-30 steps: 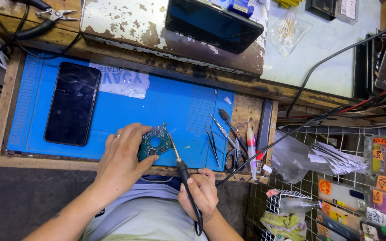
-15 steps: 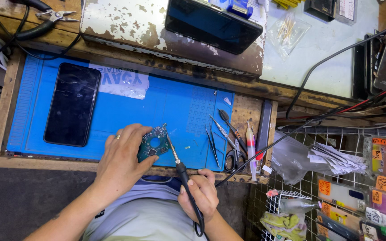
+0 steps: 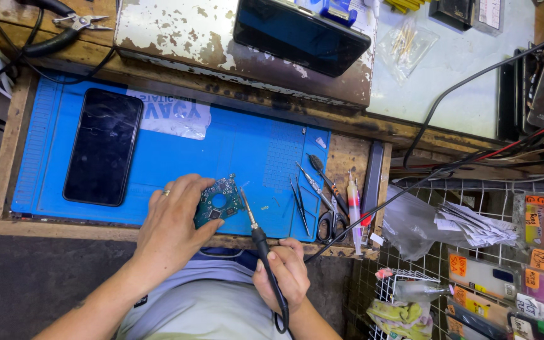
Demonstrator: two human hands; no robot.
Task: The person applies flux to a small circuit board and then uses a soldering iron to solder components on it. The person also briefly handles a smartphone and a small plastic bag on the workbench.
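— Workbench first: what lay on it?

— From the head camera, a worn wooden bench carried a blue mat (image 3: 240,145); a dark phone (image 3: 103,146) lay face up at the mat's left, well apart from the work; tweezers and scissors (image 3: 322,201) lay in a loose row at its right edge; black cables (image 3: 448,164) crossed the right side above a wire basket (image 3: 410,296).

— And the hands?

— The left hand (image 3: 174,223) was closed on a small green circuit board (image 3: 217,201), fingers curled over its near-left edge, pressing it against the mat near the front edge of the bench; the right hand (image 3: 284,271) was wrapped round the dark handle of a soldering iron (image 3: 256,230), its tip just beside the board's right side; contact could not be made out.

— How would that board handle?

— Judging by its look: light, thin, stiff, easily damaged on the populated face; best gripped by the bare edges, as it was.

— Which way did things run?

— The board sat slightly tilted, its long side running from near-left to far-right; the iron ran from the near right up and leftward toward the board.
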